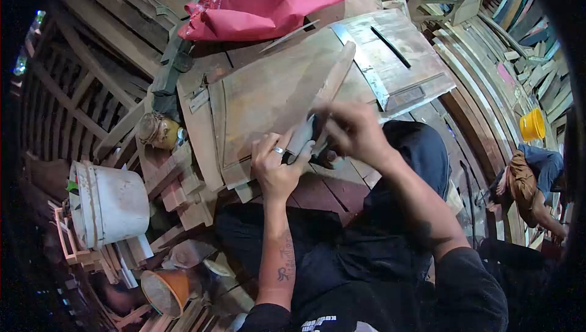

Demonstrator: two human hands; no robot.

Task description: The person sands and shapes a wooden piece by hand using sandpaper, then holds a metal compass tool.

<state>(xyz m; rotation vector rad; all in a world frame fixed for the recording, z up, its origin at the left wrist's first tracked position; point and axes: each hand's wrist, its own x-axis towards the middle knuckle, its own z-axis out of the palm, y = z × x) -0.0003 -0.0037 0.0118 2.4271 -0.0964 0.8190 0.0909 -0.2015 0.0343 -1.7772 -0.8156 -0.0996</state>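
Observation:
My left hand (276, 164), with a ring on one finger, is closed around a grey, smooth-sided object with dark parts (300, 136); its kind is hard to make out. Close on its right, my right hand (357, 129) is curled and blurred by motion, and what its fingers hold is hidden. A long wooden piece (337, 74) slants away from my hands across a wooden panel (262, 97). Below my right hand a dark, rounded thing (329, 160) shows partly.
On the panel lie a metal square (363, 66) and a black stick (390, 47). A red bag (268, 2) sits behind. To the left are a jar (160, 130), a white bucket (116, 204) and an orange bucket (166, 292). Another person (531, 185) is at the right beside stacked boards.

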